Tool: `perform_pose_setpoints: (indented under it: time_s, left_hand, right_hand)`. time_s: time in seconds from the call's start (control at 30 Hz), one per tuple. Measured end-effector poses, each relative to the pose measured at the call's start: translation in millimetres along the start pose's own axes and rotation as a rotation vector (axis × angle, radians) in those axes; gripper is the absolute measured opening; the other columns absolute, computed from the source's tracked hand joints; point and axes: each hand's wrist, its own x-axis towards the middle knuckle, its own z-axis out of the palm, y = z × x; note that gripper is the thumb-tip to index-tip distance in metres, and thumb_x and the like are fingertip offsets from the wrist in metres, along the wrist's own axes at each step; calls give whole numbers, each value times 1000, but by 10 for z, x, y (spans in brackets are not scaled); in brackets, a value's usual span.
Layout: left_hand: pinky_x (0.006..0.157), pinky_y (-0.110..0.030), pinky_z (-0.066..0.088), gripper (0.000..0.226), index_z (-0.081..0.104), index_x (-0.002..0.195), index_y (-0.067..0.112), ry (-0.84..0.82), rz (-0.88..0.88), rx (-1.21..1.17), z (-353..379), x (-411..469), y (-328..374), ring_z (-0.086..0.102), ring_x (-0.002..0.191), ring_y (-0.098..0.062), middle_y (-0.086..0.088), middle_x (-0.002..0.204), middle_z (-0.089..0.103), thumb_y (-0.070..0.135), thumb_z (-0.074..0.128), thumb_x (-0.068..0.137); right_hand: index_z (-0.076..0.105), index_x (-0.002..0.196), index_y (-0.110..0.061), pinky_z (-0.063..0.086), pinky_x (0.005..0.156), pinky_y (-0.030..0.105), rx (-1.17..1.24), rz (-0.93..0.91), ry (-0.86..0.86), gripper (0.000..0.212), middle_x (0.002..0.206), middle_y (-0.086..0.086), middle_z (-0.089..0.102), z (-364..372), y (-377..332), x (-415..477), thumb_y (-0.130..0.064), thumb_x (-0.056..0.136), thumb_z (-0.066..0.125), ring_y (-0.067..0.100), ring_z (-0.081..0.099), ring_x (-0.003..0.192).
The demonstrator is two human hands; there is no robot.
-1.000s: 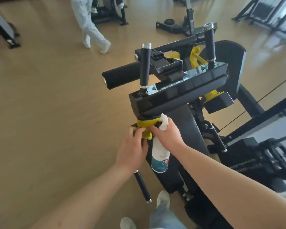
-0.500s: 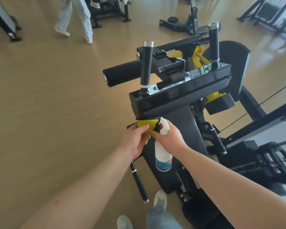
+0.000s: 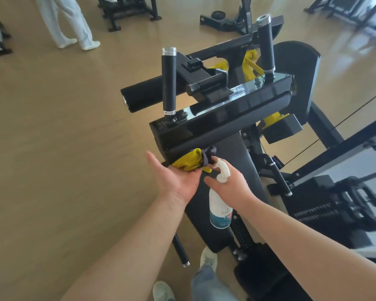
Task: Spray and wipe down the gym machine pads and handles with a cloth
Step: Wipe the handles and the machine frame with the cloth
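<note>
The left hand (image 3: 176,181) lies palm up, fingers straight and released, under a crumpled yellow and grey cloth (image 3: 189,160) that rests on its fingertips against the underside of the black padded crossbar (image 3: 226,129). Just beside it, the right hand (image 3: 232,185) grasps a white plastic spray bottle (image 3: 220,211) by its neck, hanging over the long black seat pad (image 3: 234,153)

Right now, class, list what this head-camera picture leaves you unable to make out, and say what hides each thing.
- Spray bottle label wording: too small and blurred, head view.
- Right hand palm side: turned away from the head view.
- Person in white: head view, cut off above the legs by the top edge.
</note>
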Motion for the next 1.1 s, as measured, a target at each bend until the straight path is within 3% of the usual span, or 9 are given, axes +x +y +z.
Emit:
perform_pose_setpoints:
  time_s: [0.07,0.2,0.33,0.5,0.7,0.83,0.9,1.03,1.1]
  left_hand:
    - [118,-60,33,89,55,144,18,-31,10,48,71,32,-110,56,130,-46,-22,141,60,83,49,84]
    - [119,-56,34,68,63,120,20,-6,-19,136,273,110,-335,61,126,-42,-21,125,70,78,49,88]
    - [120,-55,33,75,64,115,12,5,-90,173,398,266,-492,58,128,-42,-22,124,69,80,51,85]
    - [122,-55,29,105,46,145,4,-89,-173,261,450,436,-678,55,132,-44,-26,144,55,83,50,76]
    - [122,-52,30,101,55,135,8,-98,-134,389,451,758,-949,54,134,-40,-23,143,58,83,39,69]
    - [115,-46,39,89,73,116,8,-55,-169,513,587,1013,-1162,64,120,-34,-18,123,71,78,43,68]
    - [111,-43,43,74,82,98,10,-54,-194,564,670,1117,-1266,66,117,-31,-16,116,74,71,48,74]
    - [80,-37,60,49,68,113,4,12,-225,669,797,1319,-1428,74,102,-28,-16,111,75,39,70,79]
    - [79,-36,61,41,68,117,2,28,-228,671,783,1364,-1453,74,104,-29,-17,117,74,23,76,82]
  right_hand:
    - [54,139,-39,45,65,16,-10,12,4,50,98,-25,62,-65,88,41,-31,93,73,-3,61,87]
    - [59,124,-40,46,61,16,-3,49,32,38,102,-20,68,-200,249,153,-36,91,76,-2,65,84]
    - [61,116,-38,48,61,17,-16,61,56,31,102,-16,70,-341,351,285,-40,90,77,1,67,82]
    - [62,111,-37,56,69,25,24,61,85,27,100,-16,71,-520,478,411,-34,89,77,1,67,85]
    - [58,101,-40,59,72,29,58,69,84,24,96,-11,71,-704,711,562,-29,90,76,7,69,87]
    - [52,103,-56,56,76,25,71,58,85,38,100,-21,69,-808,864,675,-30,92,77,3,68,92]
    - [51,114,-55,53,73,21,81,78,97,40,100,-28,66,-867,932,710,-31,93,76,-2,67,91]
    - [56,124,-45,50,67,16,127,116,162,35,102,-28,68,-1025,1007,777,-34,95,72,-7,65,88]
    - [57,124,-40,49,64,17,128,135,196,32,100,-25,68,-1094,1005,810,-34,96,72,-5,65,86]
